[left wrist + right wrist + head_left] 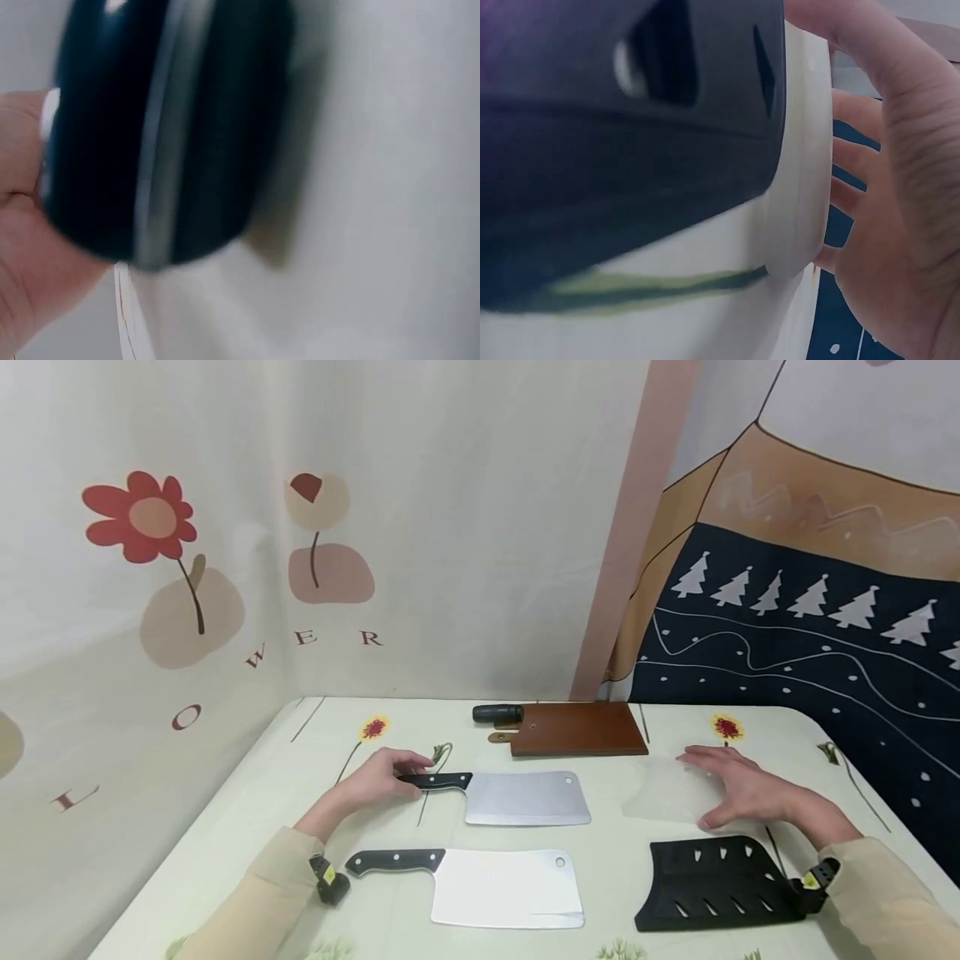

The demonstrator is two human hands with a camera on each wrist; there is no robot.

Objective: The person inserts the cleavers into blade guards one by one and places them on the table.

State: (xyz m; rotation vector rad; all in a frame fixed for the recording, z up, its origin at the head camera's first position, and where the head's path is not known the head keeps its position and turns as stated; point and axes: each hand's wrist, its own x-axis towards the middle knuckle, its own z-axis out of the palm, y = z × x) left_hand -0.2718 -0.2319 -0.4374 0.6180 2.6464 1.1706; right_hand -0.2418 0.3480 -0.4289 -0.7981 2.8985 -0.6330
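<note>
My left hand grips the end of the black riveted handle of the farther cleaver, whose grey blade lies toward the right. Nearer, a second cleaver lies parallel to it; its black handle fills much of the left wrist view, in front of the hand. On the right, my right hand spans a translucent white blade guard, thumb on the near edge and fingers on the far one. Just below that hand lies a black slotted blade guard, seen large and close in the right wrist view.
At the back of the table a brown leather sheath lies with a black handle sticking out on its left. A flower-patterned cloth covers the table. Printed curtains hang behind and on both sides.
</note>
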